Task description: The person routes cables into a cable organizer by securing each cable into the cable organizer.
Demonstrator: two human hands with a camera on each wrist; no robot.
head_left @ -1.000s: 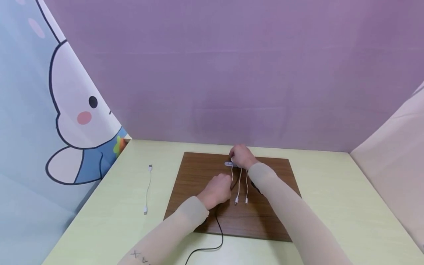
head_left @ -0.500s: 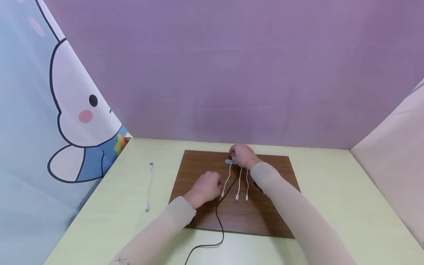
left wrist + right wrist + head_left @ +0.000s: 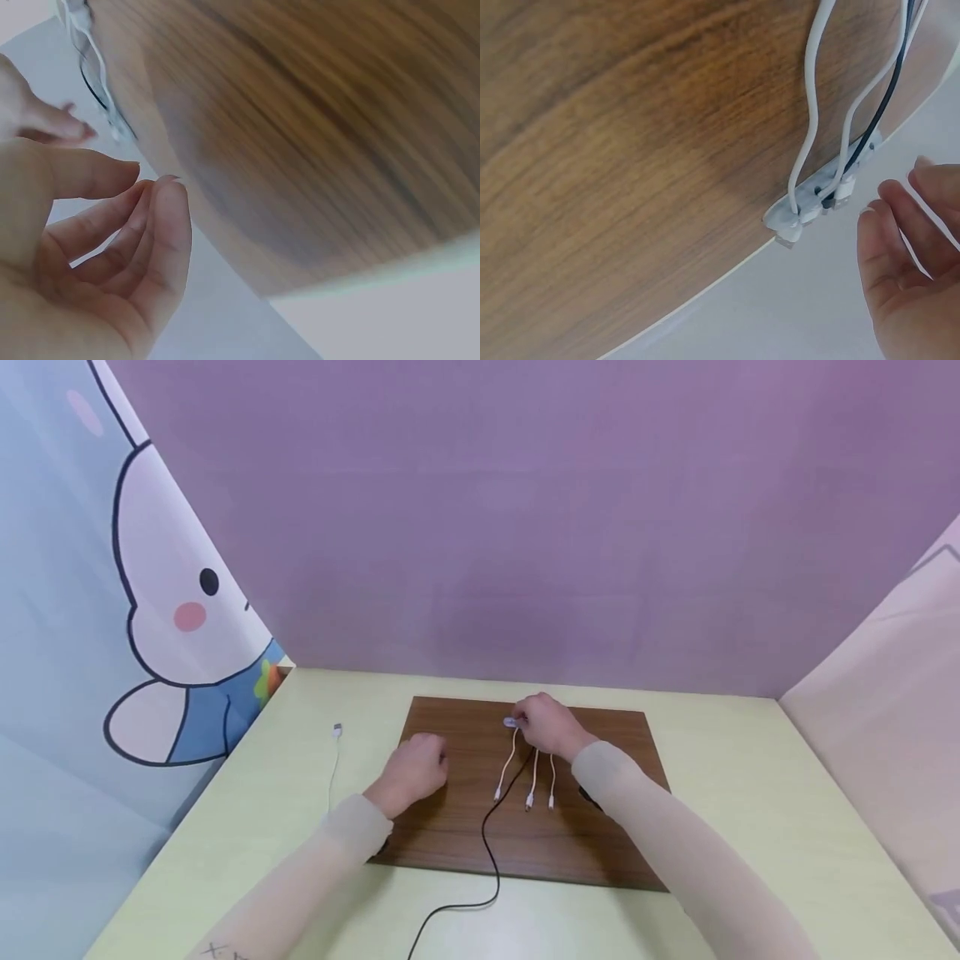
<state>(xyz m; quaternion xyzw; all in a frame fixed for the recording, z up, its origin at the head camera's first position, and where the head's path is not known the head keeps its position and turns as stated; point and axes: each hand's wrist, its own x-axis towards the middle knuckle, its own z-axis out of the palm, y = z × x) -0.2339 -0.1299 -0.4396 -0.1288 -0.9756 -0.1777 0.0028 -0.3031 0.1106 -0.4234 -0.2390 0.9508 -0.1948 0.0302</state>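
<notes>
My left hand (image 3: 411, 772) hovers over the left part of the brown wood-grain board (image 3: 457, 835). Its fingers are loosely curled, and the left wrist view shows nothing between them. Near the board's far edge my right hand (image 3: 551, 727) is beside a pale cable clip strip (image 3: 783, 213). A small gap separates its relaxed fingertips from the strip in the right wrist view. Several cables sit in that strip: white USB cables (image 3: 810, 112), their plugs at the far side, and a black cable (image 3: 877, 112). The white cables' other ends lie on the board, pointing toward me.
Left of the board, a loose white USB cable (image 3: 333, 764) lies on the pale yellow table (image 3: 750, 793), its near end hidden by my left sleeve. The black cable runs over the board's front edge. A purple curtain (image 3: 495, 527) stands behind the table.
My left hand has let go of the leftmost white cable and moved left, away from the cables. That cable's near end now lies on the board. My right hand stays by the strip.
</notes>
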